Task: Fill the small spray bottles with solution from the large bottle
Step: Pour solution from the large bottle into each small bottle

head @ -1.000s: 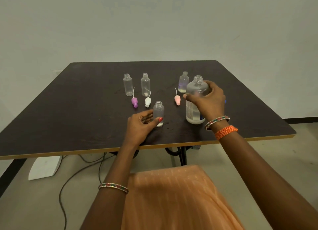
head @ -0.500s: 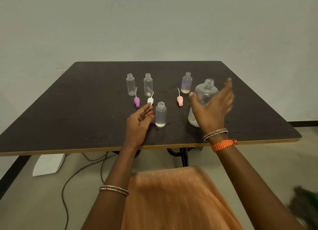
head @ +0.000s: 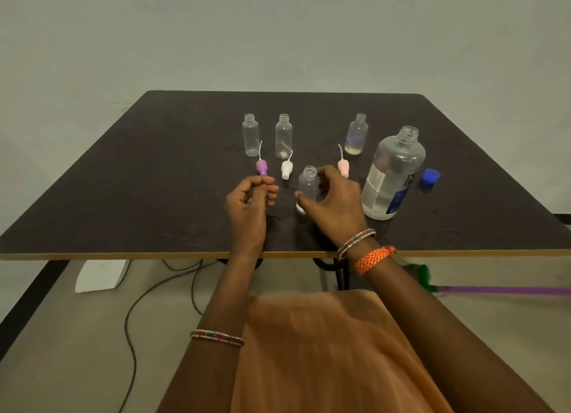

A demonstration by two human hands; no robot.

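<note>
Since a second ago, right hand (head: 332, 205) left the large bottle (head: 392, 174), half-curled around the small bottle (head: 308, 187); left hand (head: 250, 201) loosely clenched, empty, beside it.

Dark table (head: 129, 177): four small bottles (head: 251, 135), large bottle (head: 392, 174), caps (head: 431, 176).

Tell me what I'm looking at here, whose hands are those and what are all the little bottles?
The camera sits on a person's head and looks down, so you see their own arms. On the dark table stand three small open bottles at the back. One of them has a little liquid. Three spray tops lie nearby: purple, white and pink. The big bottle stands open, its blue cap beside it. The right hand curls around a fourth small bottle. The left hand is curled and looks empty.
</note>
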